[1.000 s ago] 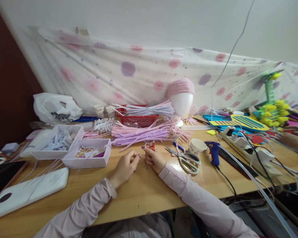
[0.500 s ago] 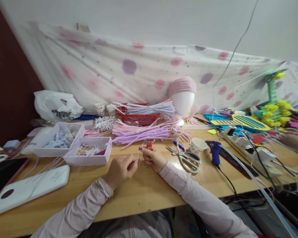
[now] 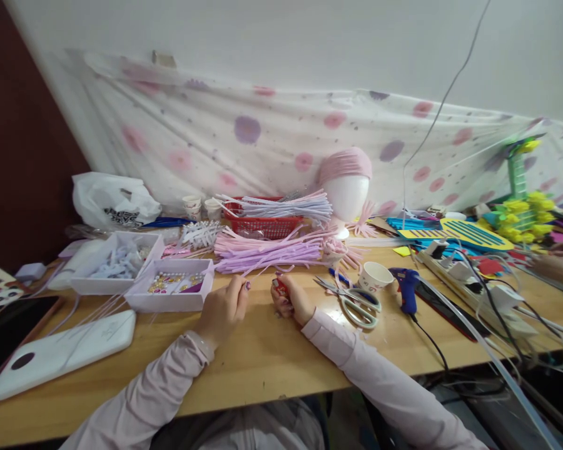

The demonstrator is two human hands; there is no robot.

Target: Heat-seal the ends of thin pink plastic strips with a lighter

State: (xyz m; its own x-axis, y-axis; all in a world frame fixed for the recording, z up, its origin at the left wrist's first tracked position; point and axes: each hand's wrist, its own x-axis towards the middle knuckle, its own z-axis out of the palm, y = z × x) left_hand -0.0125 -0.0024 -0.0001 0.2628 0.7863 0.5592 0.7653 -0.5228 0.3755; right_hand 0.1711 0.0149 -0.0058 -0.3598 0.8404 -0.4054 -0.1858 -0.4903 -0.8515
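My right hand (image 3: 291,301) is wrapped round a small red lighter (image 3: 279,287), its thumb near the top; the fingers cover most of it. To the left, my left hand (image 3: 225,307) is closed with thumb and forefinger pressed together. What it pinches, if anything, is too small to make out. A gap of bare wood separates the two hands. Just behind them lies a bundle of purple pipe cleaners (image 3: 267,257), with pink ones (image 3: 234,240) beside it. Scissors (image 3: 356,305) rest open to the right of my right hand.
Left stand a white box of beads and gems (image 3: 169,303), a box of pale pieces (image 3: 94,286) and a white power bank (image 3: 65,355). Right are a paper cup (image 3: 375,275), a blue glue gun (image 3: 407,290) and a power strip (image 3: 478,300). Another person's hand (image 3: 558,272) shows far right.
My hands have moved apart, the left one shifting left. The thin pale strand seen between them before no longer shows there. The lighter has tilted within my right hand.
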